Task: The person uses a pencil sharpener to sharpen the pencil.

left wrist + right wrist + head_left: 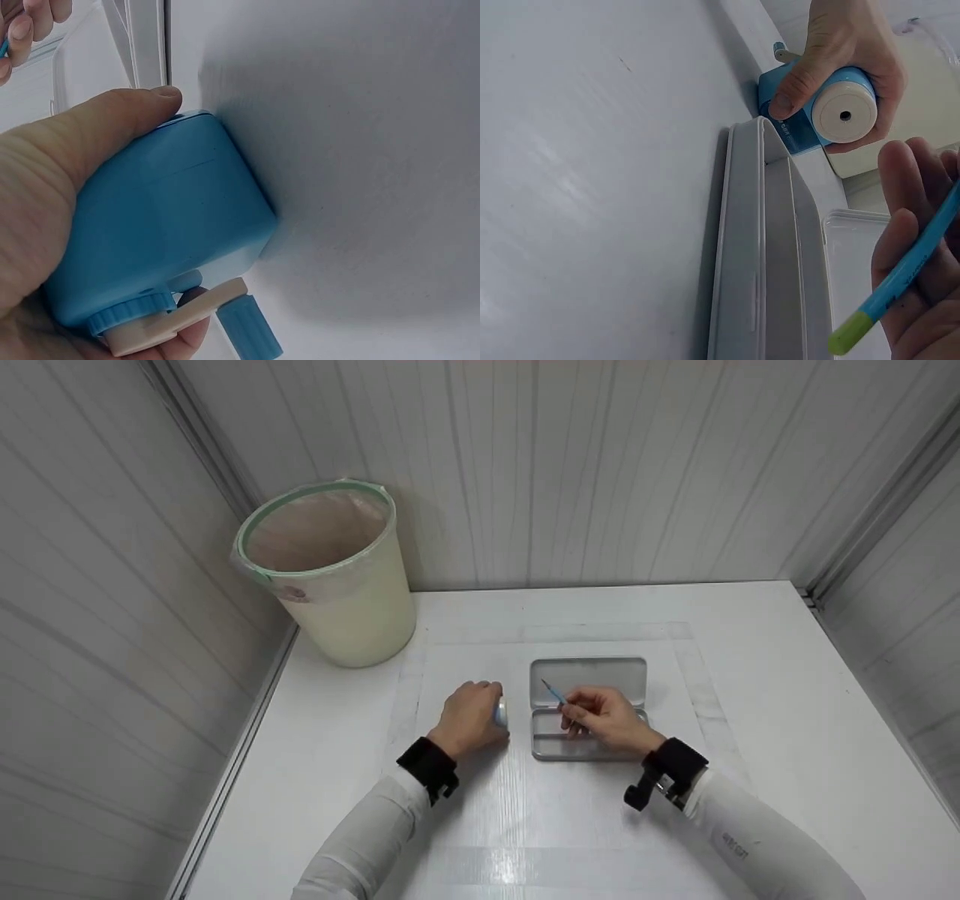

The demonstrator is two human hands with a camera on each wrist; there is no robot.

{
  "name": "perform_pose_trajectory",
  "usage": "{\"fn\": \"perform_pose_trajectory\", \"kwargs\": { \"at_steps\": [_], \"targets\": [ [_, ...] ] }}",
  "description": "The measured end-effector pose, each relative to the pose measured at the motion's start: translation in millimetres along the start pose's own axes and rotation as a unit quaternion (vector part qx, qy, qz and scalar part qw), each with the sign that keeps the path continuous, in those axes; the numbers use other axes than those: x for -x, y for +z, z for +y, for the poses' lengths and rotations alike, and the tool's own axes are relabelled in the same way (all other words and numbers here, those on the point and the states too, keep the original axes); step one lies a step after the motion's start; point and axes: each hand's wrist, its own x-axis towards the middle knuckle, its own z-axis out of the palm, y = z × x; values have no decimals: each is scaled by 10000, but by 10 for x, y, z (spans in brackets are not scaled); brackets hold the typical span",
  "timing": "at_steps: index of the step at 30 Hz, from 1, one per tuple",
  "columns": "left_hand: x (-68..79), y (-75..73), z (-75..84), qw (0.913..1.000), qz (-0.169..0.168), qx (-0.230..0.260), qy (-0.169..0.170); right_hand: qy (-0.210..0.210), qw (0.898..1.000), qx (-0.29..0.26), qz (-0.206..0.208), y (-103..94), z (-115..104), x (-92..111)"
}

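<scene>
My left hand grips a blue crank-handled pencil sharpener that stands on the table. Its thumb lies along the top edge, and the crank juts from one end. In the right wrist view the sharpener's round cream face with a dark hole is turned toward the right hand. A blue pencil with a green end is pinched in my right hand, its dark point aimed up and left in the head view. Below that hand lies an open grey pencil case, its divided tray partly covered.
A cream waste bin with a green rim and a plastic liner stands at the back left. Clear tape strips mark a rectangle on the white table. Ribbed grey walls enclose the back and both sides.
</scene>
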Motion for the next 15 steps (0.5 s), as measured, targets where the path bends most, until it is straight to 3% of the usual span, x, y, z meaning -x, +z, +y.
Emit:
{"fn": "perform_pose_trajectory", "kwargs": {
  "at_steps": [8,11,15],
  "targets": [
    [1,-8,-3,10000,-8,-61,2,-191,9913,1211,472,-83,-25,-28],
    [4,-8,-6,9999,65,-95,49,-198,9804,1828,713,-97,-26,-59],
    [6,-3,-10,9999,110,-70,79,-237,9561,2752,980,-88,9,-95]
  ]
}}
